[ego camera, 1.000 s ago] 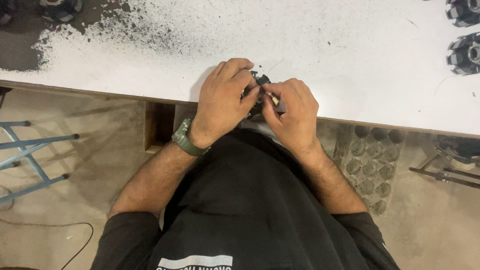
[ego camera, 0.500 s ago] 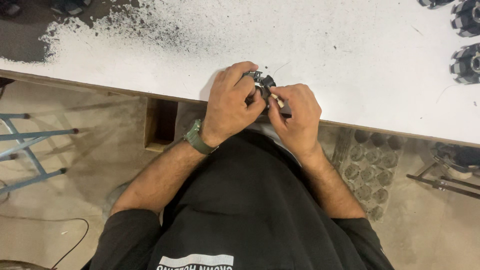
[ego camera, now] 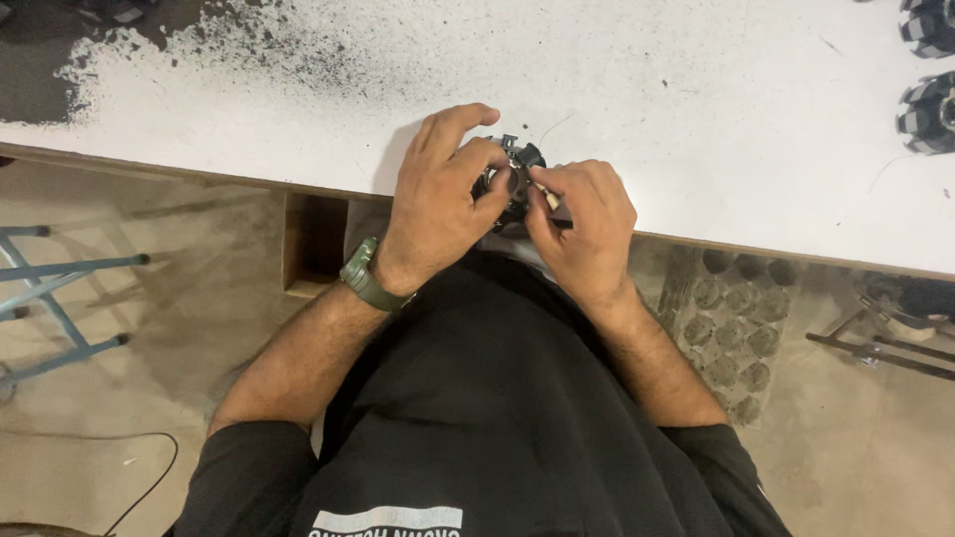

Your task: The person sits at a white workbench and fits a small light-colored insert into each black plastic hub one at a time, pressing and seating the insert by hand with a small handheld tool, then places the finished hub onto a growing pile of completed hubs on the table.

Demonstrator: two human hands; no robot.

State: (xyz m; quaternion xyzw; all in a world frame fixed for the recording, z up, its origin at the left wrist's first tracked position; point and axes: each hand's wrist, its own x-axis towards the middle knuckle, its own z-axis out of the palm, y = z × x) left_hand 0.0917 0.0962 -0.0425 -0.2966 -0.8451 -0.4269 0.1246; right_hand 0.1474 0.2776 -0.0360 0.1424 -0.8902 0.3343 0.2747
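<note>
Both of my hands meet at the near edge of a white table (ego camera: 647,89). My left hand (ego camera: 443,204), with a green watch on its wrist, wraps around a small black round part (ego camera: 514,164) with metal bits. My right hand (ego camera: 587,229) pinches the same part from the right, and a thin pale piece pokes out between its fingers. Most of the part is hidden by my fingers.
Two black-and-white round parts (ego camera: 927,109) lie at the table's far right. Black specks and a dark patch (ego camera: 199,45) cover the table's left end. Below are a blue metal frame (ego camera: 55,298), a tray of round cells (ego camera: 731,318) and metal rods (ego camera: 885,343) on the floor.
My hands and the part stay together at the table edge. The fingers have shifted slightly around the part, and the view has moved a little.
</note>
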